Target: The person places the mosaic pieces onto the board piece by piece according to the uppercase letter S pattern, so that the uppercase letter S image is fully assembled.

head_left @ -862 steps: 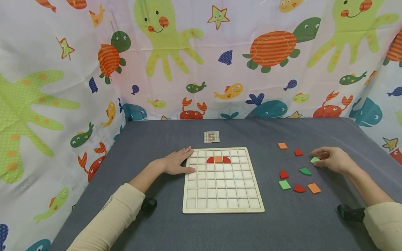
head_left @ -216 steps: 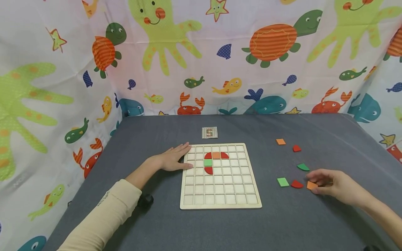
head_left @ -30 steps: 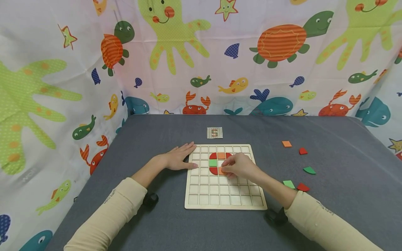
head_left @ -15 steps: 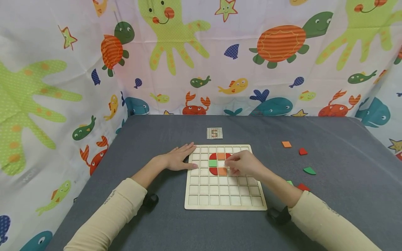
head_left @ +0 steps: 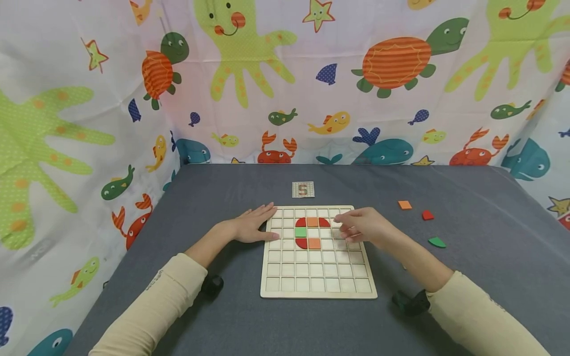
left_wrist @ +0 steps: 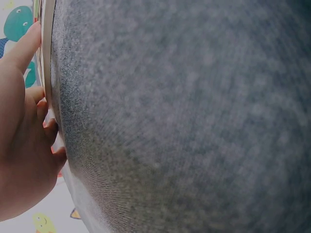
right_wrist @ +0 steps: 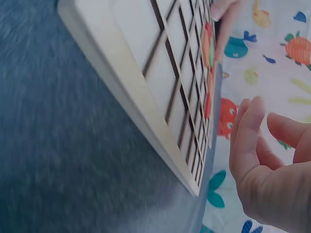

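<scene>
left fingers [head_left: 263,212] rest on the gridded board [head_left: 316,270], right fingers [head_left: 350,216] hover above.

A pale gridded board [head_left: 303,285] lies flat, one edge touching my left hand [head_left: 248,228]; six red, orange and green tiles [head_left: 300,232] sit left of my right hand [head_left: 368,227].

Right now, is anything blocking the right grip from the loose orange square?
Nothing visible: in the head view, only gray tablecloth shows between the right grip and the loose orange square.
</scene>
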Demonstrator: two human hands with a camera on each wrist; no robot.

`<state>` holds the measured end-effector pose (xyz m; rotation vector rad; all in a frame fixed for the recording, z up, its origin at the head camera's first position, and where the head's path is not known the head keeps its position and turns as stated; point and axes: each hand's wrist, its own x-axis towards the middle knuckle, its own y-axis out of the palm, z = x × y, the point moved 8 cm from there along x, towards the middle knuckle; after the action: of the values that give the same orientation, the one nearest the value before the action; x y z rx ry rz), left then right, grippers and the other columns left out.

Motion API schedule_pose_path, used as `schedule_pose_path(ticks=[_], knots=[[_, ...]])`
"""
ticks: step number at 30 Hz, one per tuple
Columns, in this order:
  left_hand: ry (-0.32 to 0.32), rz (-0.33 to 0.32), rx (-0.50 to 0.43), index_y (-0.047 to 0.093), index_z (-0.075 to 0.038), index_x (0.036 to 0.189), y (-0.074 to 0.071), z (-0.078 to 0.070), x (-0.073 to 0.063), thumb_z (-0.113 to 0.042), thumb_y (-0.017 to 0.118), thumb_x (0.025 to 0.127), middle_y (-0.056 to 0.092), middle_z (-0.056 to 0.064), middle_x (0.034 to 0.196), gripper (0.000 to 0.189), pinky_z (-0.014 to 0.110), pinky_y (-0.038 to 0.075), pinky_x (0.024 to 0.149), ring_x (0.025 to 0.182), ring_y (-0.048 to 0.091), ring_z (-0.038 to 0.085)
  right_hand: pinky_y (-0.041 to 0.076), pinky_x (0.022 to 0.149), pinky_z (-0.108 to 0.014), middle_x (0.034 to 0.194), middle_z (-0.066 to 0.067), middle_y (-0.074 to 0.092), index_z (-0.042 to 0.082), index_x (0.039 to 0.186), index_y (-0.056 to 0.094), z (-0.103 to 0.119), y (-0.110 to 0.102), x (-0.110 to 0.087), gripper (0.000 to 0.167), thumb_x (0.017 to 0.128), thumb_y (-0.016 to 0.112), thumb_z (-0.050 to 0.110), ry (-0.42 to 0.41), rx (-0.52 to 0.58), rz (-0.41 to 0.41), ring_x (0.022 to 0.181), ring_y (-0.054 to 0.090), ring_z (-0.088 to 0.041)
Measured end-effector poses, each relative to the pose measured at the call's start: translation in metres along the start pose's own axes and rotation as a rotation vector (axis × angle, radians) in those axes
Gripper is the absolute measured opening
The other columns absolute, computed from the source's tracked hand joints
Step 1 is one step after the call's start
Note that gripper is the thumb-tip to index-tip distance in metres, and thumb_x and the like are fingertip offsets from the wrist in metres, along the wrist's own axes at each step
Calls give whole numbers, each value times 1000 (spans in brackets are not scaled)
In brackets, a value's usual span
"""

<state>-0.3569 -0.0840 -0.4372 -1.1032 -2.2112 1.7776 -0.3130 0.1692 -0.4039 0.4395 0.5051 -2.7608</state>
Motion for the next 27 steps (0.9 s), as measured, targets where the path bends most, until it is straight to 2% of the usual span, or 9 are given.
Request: schedule_pose_path(ticks=[4,7,13,16,23,27], knots=[[-7,5,3,2,-17,155,1,2,1,-66,43,91,-4,0,159,90,43,1,114,144,-4,18,53,72,-26,104,-18,58,-7,129,53,-3,-14,-5,48,98,56,30,30,31,-11,79,59,-16],[7,-3,-10,2,-15,155,1,2,2,-66,44,90,-3,2,159,92,45,2,114,144,-3,20,53,71,-24,102,-17,58,-10,132,49,-4,-25,-9,50,100,53,29,17,62,-12,78,60,-14],[2,-7,-5,0,-20,154,4,9,7,-69,43,89,-5,-2,159,92,44,1,114,144,-5,16,53,72,-24,91,-8,59,-12,136,43,-9,-44,-15,58,100,52,32,6,119,-27,75,62,-11],[3,-6,-3,-1,-21,154,5,9,7,-69,43,89,-6,-3,158,92,45,1,114,143,-5,16,53,73,-24,91,-7,60,-12,136,42,-12,-52,-19,60,99,53,33,10,125,-33,76,62,-11],[11,-5,-10,-1,-21,154,4,8,6,-69,43,89,-6,-3,159,93,45,1,114,143,-5,16,53,75,-25,95,-6,60,-12,137,40,-30,-80,-30,66,97,55,38,48,152,-66,81,63,-12],[18,-8,-16,0,-19,154,3,8,6,-68,44,89,-6,-2,159,92,45,1,114,143,-5,17,53,75,-25,95,-5,60,-13,138,38,-40,-96,-35,66,98,54,38,44,144,-74,83,64,-12]])
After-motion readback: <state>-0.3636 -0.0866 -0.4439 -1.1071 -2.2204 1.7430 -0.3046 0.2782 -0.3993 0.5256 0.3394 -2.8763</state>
